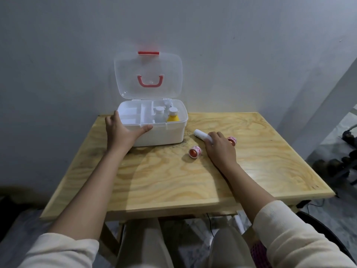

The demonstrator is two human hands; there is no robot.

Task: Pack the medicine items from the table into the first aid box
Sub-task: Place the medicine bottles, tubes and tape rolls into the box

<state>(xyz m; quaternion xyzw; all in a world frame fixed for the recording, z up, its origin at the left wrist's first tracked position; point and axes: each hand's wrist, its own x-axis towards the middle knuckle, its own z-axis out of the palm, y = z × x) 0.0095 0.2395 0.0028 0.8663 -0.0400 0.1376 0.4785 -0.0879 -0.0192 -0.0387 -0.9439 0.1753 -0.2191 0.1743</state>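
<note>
Where grey plaster walls corner it, a pale plywood table (173,180): my left hand (120,130) splayed, bracing the glossy white plastic box (164,134); my right hand (220,147) curled around a smooth white tube (201,134).

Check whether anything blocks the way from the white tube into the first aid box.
Nothing visible does. The right hand is on the white tube, the table between it and the first aid box is bare, and the lid stands open.
</note>
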